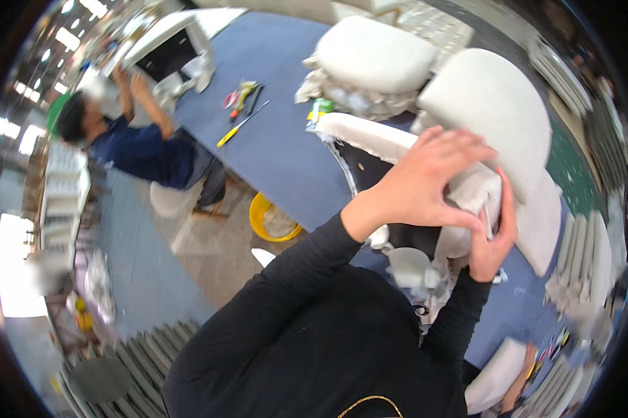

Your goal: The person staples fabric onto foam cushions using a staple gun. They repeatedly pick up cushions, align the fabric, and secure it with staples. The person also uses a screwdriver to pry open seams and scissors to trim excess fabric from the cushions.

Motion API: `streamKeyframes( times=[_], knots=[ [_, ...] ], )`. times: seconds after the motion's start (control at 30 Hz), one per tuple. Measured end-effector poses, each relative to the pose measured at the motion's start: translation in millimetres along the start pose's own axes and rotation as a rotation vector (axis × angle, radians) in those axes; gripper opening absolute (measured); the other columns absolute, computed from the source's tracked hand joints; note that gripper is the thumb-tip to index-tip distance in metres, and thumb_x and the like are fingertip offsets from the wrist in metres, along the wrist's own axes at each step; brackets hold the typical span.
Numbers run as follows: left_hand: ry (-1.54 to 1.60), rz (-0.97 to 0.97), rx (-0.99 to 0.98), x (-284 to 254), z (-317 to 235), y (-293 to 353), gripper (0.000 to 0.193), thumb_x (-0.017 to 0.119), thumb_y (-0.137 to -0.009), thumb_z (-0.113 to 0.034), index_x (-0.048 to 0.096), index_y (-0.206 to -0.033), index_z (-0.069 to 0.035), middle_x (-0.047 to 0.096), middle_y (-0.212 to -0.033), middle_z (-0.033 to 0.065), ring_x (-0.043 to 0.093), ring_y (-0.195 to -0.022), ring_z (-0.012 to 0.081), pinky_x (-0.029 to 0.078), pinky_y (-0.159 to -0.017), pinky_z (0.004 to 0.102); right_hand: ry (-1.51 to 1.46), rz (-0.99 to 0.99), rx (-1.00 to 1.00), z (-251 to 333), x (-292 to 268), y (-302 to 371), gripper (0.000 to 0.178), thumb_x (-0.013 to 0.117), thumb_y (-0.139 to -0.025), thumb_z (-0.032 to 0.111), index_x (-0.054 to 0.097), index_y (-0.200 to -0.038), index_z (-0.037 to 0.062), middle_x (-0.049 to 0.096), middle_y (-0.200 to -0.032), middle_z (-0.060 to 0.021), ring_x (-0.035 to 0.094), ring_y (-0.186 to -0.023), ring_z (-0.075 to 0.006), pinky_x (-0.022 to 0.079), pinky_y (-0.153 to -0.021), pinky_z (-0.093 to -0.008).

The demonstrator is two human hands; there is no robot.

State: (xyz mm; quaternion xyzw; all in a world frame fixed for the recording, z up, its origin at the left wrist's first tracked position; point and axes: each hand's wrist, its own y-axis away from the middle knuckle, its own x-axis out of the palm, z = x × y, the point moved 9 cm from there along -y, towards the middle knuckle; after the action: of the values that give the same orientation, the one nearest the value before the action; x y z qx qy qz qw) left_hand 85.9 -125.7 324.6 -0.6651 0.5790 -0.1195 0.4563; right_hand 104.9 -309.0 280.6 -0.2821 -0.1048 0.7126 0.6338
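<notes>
A cream upholstered chair part [369, 136] with a dark underside lies tilted on the blue-topped table [279, 56] before me. My left hand [436, 184] spans its right-hand corner, fingers stretched over the top and thumb below. Round the same corner, from the right, curls my right hand [493, 237], its thumb against the pale fabric [475, 188]. Both hands grip this padded corner; the fingertips on its far side are partly hidden. Loose cloth [443, 279] hangs beneath the corner near my right wrist.
Cream padded panels [491, 104] are stacked beyond my hands. A yellow-handled screwdriver [231, 132] and scissors [231, 99] lie farther left. A yellow bucket [258, 216] stands on the floor. At the left, a co-worker [143, 150] handles another upholstered piece [167, 52]. Another person's arm [519, 380] shows lower right.
</notes>
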Motion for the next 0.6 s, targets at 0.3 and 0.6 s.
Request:
streamKeyframes(
  times=[0.3, 0.6],
  knots=[
    [0.063, -0.145, -0.559, -100, 89, 95, 0.067, 0.081, -0.083, -0.025, 0.061, -0.144, -0.004, 0.069, -0.138, 0.0184, 0.069, -0.124, 0.0343, 0.055, -0.107, 0.0459, -0.144, -0.152, 0.356, -159, -63, 73, 0.036, 0.065, -0.109, 0.015, 0.068, -0.142, 0.0010, 0.071, -0.138, -0.0088, 0.065, -0.127, -0.0163, 0.048, -0.111, -0.0320],
    [0.153, -0.541, -0.656, -249, 160, 208, 0.073, 0.076, -0.097, -0.040, 0.049, -0.153, -0.003, 0.059, -0.149, 0.0165, 0.059, -0.136, 0.0317, 0.047, -0.117, 0.0509, 0.499, -0.357, 1.066, -347, -208, 368, 0.044, 0.077, -0.093, 0.021, 0.071, -0.136, 0.0129, 0.076, -0.129, -0.0147, 0.076, -0.112, -0.0268, 0.058, -0.097, -0.0403]
  ],
)
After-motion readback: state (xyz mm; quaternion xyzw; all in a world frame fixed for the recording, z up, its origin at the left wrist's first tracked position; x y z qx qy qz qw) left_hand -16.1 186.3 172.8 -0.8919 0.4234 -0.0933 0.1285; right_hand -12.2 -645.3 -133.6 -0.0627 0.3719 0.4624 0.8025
